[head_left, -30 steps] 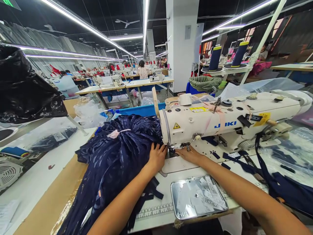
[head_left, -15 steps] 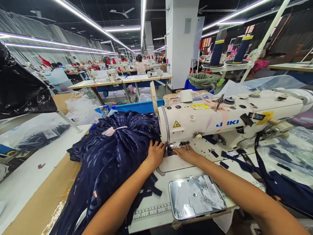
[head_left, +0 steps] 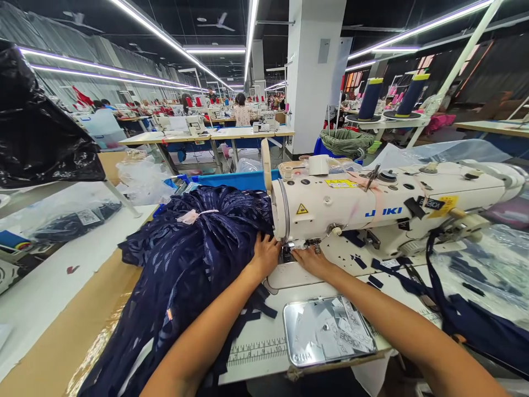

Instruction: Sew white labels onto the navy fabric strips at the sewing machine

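Note:
A white sewing machine [head_left: 351,193] stands in front of me, with a small dark piece [head_left: 286,253] at its presser foot. Just left of the foot, my left hand [head_left: 266,257] has its fingers bent and close together against the machine head. My right hand [head_left: 311,261] lies on the other side, fingertips pressed together at the foot. What either hand pinches is hidden under the fingers and the machine head. A large bundle of navy patterned fabric [head_left: 206,242], tied with a pale strip [head_left: 196,215], lies beside my left hand and forearm.
A metal tin lid [head_left: 306,336] with white printed labels [head_left: 345,325] sits at the table's front edge. Navy scraps [head_left: 376,281] and strips lie right of the machine bed. Two navy thread cones [head_left: 369,100] stand behind. Black plastic [head_left: 41,127] hangs at left.
The view has shifted slightly. Both hands remain on either side of the presser foot, with only a slight change in the right fingers.

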Demonstrator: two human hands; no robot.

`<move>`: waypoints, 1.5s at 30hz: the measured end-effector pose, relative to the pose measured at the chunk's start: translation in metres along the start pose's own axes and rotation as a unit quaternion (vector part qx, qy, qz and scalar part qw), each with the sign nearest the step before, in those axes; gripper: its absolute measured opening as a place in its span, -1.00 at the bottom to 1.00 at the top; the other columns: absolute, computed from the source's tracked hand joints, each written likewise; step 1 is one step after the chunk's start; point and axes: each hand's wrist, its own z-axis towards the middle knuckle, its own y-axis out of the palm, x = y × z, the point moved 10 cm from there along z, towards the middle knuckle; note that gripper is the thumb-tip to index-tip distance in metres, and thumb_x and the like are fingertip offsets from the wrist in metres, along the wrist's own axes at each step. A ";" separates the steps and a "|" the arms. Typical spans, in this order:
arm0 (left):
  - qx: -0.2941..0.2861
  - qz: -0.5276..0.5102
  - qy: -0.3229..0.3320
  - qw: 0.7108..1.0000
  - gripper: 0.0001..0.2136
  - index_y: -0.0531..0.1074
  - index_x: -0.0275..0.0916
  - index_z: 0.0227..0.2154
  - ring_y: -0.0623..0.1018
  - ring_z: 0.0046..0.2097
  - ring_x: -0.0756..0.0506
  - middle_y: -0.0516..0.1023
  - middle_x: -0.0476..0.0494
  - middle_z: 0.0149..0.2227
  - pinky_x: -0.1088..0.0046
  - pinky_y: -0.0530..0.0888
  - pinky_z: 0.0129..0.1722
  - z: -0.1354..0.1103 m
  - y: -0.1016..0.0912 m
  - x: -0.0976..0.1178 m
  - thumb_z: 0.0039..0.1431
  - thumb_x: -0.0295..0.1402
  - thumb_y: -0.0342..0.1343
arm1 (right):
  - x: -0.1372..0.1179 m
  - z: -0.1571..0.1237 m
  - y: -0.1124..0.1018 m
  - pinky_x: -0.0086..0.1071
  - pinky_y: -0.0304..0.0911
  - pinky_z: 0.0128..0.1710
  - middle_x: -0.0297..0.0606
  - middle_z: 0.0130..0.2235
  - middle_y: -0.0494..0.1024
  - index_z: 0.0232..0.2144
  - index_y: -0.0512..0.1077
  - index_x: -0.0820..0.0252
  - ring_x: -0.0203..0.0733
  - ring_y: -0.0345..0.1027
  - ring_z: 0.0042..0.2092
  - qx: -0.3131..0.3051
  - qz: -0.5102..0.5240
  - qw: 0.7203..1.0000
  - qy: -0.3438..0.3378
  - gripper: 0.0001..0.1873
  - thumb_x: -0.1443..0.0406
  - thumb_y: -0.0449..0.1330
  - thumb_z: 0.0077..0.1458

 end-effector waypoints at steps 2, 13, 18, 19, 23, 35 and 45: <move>0.004 0.007 -0.002 1.000 -0.71 0.44 -0.31 -0.23 0.36 -0.04 -0.25 0.45 -0.27 -0.12 0.01 0.19 0.04 -0.008 -0.003 0.005 0.01 -0.60 -0.07 | 0.002 0.002 0.000 -0.24 0.27 -0.33 -0.13 -0.43 0.52 -0.36 0.47 0.21 -0.09 0.38 -0.36 0.007 0.001 1.000 0.018 -0.63 0.25 -0.11 0.21; 0.212 0.049 -0.073 0.973 -0.71 0.39 -0.31 -0.14 0.41 -0.19 -0.14 0.43 -0.26 -0.10 0.29 0.40 -0.18 -0.104 -0.089 -0.069 0.15 -0.52 -0.16 | 0.000 0.002 0.001 -0.28 0.27 -0.39 -0.13 -0.38 0.54 -0.31 0.47 0.18 -0.09 0.38 -0.37 0.035 0.015 0.999 0.012 -0.74 0.37 -0.03 0.12; 0.147 0.104 -0.052 0.982 -0.60 0.33 -0.26 -0.03 0.36 -0.06 -0.20 0.26 -0.29 0.09 0.22 0.36 -0.14 -0.113 -0.076 -0.067 0.06 -0.61 -0.14 | -0.008 0.004 -0.016 -0.26 0.27 -0.35 -0.13 -0.42 0.52 -0.31 0.45 0.19 -0.07 0.36 -0.37 0.023 0.010 1.000 0.007 -0.76 0.40 -0.02 0.09; 0.145 0.112 -0.044 0.982 -0.59 0.31 -0.24 -0.01 0.34 -0.03 -0.22 0.24 -0.29 0.11 0.19 0.34 -0.12 -0.116 -0.074 -0.062 0.07 -0.61 -0.13 | -0.010 0.004 -0.020 -0.25 0.27 -0.34 -0.12 -0.41 0.51 -0.31 0.45 0.21 -0.07 0.36 -0.36 0.018 0.000 1.000 0.008 -0.76 0.43 -0.01 0.08; 0.137 0.143 0.027 0.980 -0.62 0.27 -0.18 0.02 0.27 0.08 -0.23 0.23 -0.23 0.13 0.16 0.27 -0.03 -0.121 -0.062 -0.035 0.13 -0.57 -0.11 | -0.034 0.000 -0.045 -0.22 0.23 -0.23 -0.07 -0.34 0.49 -0.43 0.43 0.27 -0.08 0.34 -0.28 0.023 -0.023 0.999 -0.014 -0.74 0.53 -0.04 0.03; 0.073 -0.067 0.097 0.990 -0.78 0.22 -0.26 -0.60 0.32 -0.48 -0.02 0.31 -0.04 -0.58 0.46 0.28 -0.40 -0.151 -0.053 -0.013 0.12 -0.54 -0.16 | -0.098 0.051 -0.035 -0.27 0.17 -0.02 -0.14 -0.04 0.39 0.02 0.26 0.22 -0.16 0.26 -0.02 0.023 0.429 0.900 0.076 -0.62 0.30 -0.06 0.14; -0.110 -0.556 -0.029 0.824 -0.79 0.32 -0.31 -0.59 0.27 -0.50 0.05 0.30 0.04 -0.60 0.58 0.21 -0.49 -0.136 -0.001 0.027 0.00 -0.27 0.05 | -0.086 0.127 -0.005 -0.18 0.11 0.01 -0.10 -0.05 0.42 -0.08 0.34 0.28 -0.04 0.25 0.01 -0.041 0.463 0.870 0.161 -0.66 0.27 -0.09 0.17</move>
